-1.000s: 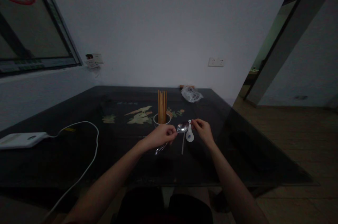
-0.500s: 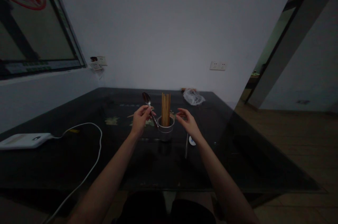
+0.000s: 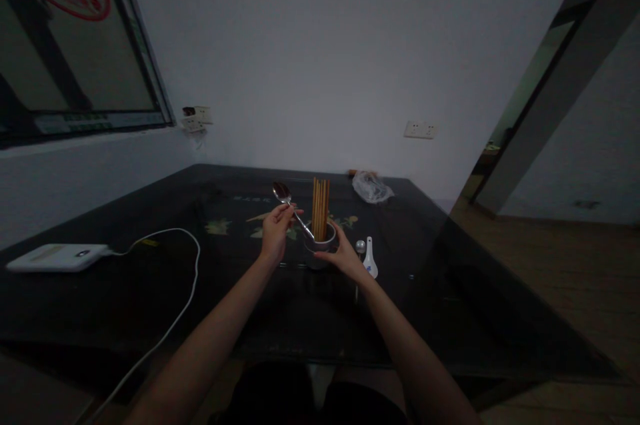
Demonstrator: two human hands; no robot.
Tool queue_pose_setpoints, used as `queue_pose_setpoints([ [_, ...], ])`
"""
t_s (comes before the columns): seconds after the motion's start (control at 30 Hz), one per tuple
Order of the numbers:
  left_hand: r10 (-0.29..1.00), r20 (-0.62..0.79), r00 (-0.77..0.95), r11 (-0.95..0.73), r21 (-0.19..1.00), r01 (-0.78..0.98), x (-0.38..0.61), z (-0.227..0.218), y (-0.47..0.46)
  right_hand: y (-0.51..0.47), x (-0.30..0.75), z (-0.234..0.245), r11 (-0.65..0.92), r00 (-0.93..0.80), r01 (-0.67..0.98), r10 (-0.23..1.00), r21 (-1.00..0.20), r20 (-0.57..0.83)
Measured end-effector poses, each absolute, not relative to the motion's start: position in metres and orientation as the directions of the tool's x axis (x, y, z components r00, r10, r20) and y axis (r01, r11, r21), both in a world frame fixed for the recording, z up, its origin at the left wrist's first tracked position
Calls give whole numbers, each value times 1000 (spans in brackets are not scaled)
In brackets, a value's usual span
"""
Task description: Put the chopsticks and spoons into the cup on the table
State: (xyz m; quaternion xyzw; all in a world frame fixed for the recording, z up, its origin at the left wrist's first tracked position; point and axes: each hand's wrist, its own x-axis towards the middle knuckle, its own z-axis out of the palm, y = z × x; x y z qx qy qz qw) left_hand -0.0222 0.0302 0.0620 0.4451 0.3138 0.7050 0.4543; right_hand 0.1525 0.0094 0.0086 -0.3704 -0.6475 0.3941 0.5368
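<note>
My left hand [image 3: 277, 230] pinches a metal spoon [image 3: 283, 193] by its handle, bowl up and tilted to the left. The handle's lower end reaches into the mouth of a metal cup [image 3: 317, 258]. Several wooden chopsticks [image 3: 320, 210] stand upright in that cup. My right hand [image 3: 340, 253] is wrapped around the cup's right side, thumb at the front. Just right of this hand lie a white soup spoon [image 3: 371, 263] and a metal spoon with a round bowl [image 3: 360, 247], its handle partly hidden by my wrist.
A crumpled clear plastic bag [image 3: 373, 188] lies near the wall at the back of the dark table [image 3: 240, 331]. On the left is a white power bank [image 3: 57, 257], its white cable [image 3: 193, 285] curving down over the front edge. Wall sockets [image 3: 420, 130] sit above the table.
My right hand has moved from beside the cup onto it and taken hold of its side. The spoon in my left hand has come lower, its handle end now within the cup's mouth.
</note>
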Motion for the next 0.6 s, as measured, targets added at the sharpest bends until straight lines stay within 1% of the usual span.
queue_pose_setpoints([
  [0.1,925,315,-214,-379,821,-427,-17,62,26,10,149,6,433,-160,3,890,-901,427],
  [0.17,919,325,-222,-392,813,-432,-15,61,24,9,149,6,438,-153,-9,888,-899,434],
  [0.33,904,368,-216,-424,834,-352,-13,54,26,10,148,6,409,-153,-35,899,-912,410],
  [0.5,911,366,-191,-410,857,-312,-9,47,27,9,147,4,369,-143,-44,917,-928,372],
  [0.6,912,371,-175,-408,866,-290,-5,43,24,9,147,4,361,-136,-23,923,-932,360],
])
